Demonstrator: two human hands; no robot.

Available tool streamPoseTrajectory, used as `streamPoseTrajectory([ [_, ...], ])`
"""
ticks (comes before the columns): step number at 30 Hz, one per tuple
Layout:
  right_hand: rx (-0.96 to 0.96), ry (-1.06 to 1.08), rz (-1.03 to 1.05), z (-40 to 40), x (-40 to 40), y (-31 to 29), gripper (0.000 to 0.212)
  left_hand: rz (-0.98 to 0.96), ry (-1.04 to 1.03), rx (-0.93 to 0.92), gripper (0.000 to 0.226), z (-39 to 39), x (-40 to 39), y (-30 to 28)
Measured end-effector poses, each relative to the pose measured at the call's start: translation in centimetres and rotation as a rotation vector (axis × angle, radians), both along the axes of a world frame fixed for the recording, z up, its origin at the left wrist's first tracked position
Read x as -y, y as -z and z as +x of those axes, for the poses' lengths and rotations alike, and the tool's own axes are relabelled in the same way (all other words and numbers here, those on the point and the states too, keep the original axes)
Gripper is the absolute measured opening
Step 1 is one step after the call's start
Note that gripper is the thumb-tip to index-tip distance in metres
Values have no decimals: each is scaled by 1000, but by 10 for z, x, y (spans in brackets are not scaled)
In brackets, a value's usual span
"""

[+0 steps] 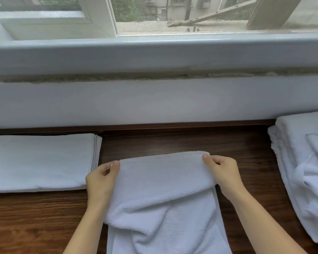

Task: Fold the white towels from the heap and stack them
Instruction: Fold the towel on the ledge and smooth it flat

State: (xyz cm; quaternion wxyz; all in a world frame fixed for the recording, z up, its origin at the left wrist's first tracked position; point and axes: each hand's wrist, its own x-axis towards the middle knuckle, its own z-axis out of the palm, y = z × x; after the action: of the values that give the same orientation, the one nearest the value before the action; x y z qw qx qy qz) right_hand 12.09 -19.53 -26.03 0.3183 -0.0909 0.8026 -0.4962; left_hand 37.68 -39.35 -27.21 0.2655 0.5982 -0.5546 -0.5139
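Observation:
A white terry towel [163,195] lies lengthwise in the middle of the dark wooden table [182,142], its far part doubled back over itself and sagging in folds. My left hand [101,178] pinches the left end of that raised fold. My right hand [222,171] pinches the right end. A flat stack of folded white towels [40,162] sits on the left of the table. The loose heap of white towels [305,162] is piled at the right edge.
A white wall and a deep window sill [154,52] run along the table's far edge, with a screened window above. Bare wood shows between the held towel and each pile.

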Motion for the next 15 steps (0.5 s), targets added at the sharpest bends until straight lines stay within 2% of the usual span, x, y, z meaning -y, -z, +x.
streamPoseTrajectory([
  [4,-50,-1,-29,-1,-1,3,17,-55,22,4,8,6,-1,5],
  [8,-127,2,-19,-4,1,6,4,-101,100,45,22,11,1,11],
  [12,-125,17,-12,-5,2,7,26,-68,40,26,20,10,1,8],
  [14,-127,-14,53,-8,2,7,36,-49,47,40,24,11,2,5],
  [15,-146,-45,111,-10,1,5,35,-60,74,78,23,13,3,3],
])
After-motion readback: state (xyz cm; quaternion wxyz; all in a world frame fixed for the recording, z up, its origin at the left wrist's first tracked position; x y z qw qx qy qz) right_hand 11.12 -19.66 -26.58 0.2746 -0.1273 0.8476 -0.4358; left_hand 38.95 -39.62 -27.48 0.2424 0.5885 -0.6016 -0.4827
